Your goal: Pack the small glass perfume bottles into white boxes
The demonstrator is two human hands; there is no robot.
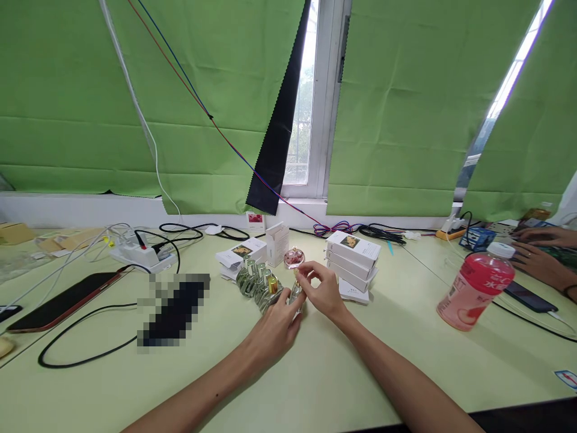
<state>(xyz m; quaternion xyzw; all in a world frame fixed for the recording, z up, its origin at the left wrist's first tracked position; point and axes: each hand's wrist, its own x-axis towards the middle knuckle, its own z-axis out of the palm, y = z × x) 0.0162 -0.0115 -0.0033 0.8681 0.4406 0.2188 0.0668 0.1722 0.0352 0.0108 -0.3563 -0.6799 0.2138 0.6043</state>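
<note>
Clear glass bottle, golden top; left hand gripping, right hand pinching top.

Clear, glossy glass bottles; matt white card boxes; smooth tabletop.

On the table, near the middle, a cluster of small bottles. Just behind, an upright carton, with a round bottle at its right front and flat boxes to its left. Right of the round bottle, a box stack; behind that, a cable bundle. Well apart to the right, a drink bottle, with a phone beyond. Left of the cluster, possibly another phone, obscured by pixelation; farther left, a long phone, with a power strip behind. Beyond the table, a window between curtains.
</note>
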